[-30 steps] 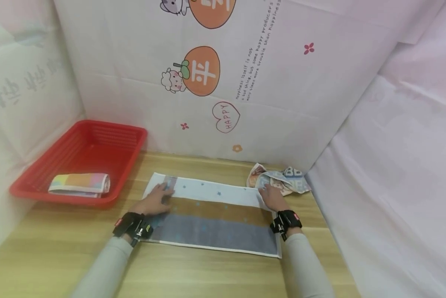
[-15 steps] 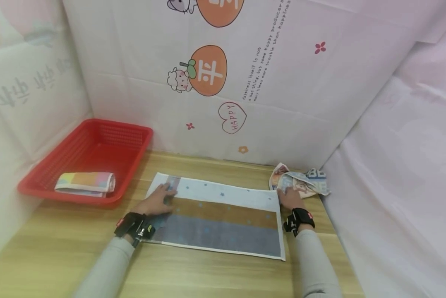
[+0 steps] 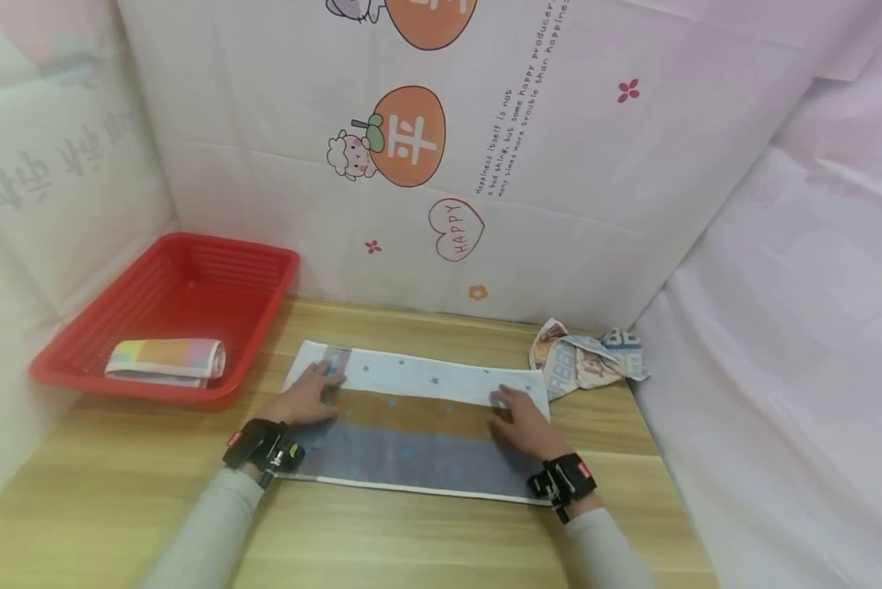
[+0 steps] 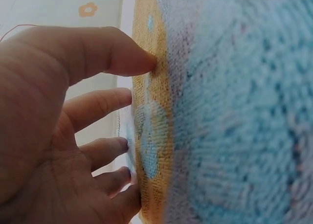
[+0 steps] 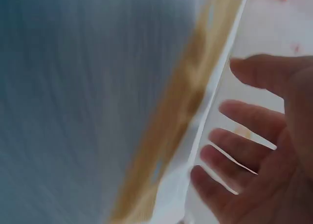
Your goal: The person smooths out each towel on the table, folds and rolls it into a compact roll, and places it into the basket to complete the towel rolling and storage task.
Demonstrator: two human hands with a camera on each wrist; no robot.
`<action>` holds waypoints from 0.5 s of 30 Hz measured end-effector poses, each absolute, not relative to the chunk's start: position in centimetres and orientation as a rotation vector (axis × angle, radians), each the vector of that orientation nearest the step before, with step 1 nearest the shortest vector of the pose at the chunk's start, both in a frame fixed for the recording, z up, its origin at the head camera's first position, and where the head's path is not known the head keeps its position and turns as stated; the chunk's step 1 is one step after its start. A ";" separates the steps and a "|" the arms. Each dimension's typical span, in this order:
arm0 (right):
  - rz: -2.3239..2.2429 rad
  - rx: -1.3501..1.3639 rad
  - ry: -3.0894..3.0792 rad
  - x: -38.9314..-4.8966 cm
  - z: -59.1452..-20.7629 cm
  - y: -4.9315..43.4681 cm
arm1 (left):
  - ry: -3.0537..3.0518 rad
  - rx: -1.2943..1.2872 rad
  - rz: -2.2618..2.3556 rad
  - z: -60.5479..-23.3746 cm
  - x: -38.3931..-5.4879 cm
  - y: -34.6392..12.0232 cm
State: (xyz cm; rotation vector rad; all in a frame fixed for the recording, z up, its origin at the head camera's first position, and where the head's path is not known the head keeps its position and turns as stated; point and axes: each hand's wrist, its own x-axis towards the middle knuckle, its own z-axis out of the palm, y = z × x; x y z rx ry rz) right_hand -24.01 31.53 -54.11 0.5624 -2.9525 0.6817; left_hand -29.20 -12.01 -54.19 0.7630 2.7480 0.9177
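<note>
Grey-sleeved, a person is resting the left hand (image 3: 304,399), fingers spread and thumb touching, on the striped towel (image 3: 411,417) at its end nearer the red basket (image 3: 154,394), and holding the right hand (image 3: 525,425), fingers parted and pinching nothing, over the end farther from that basket, contact unclear. Flat beneath both, the towel is lying right of the basket, its long axis running away from it, neither hand sitting clearly closer. Beyond, farthest from the basket, a crumpled cloth (image 3: 591,360) is lying by the towel's corner.
</note>
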 end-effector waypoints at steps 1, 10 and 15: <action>0.678 0.580 -2.988 -23.5 -54.2 31.0 | 2.750 0.748 0.907 -54.0 -29.0 -12.1; 0.694 0.533 -3.006 -20.8 -54.2 29.1 | 2.919 0.922 0.821 -52.4 -25.5 -12.6; 0.783 0.581 -3.002 -17.7 -53.4 29.6 | 2.903 0.963 0.871 -52.3 -22.1 -14.2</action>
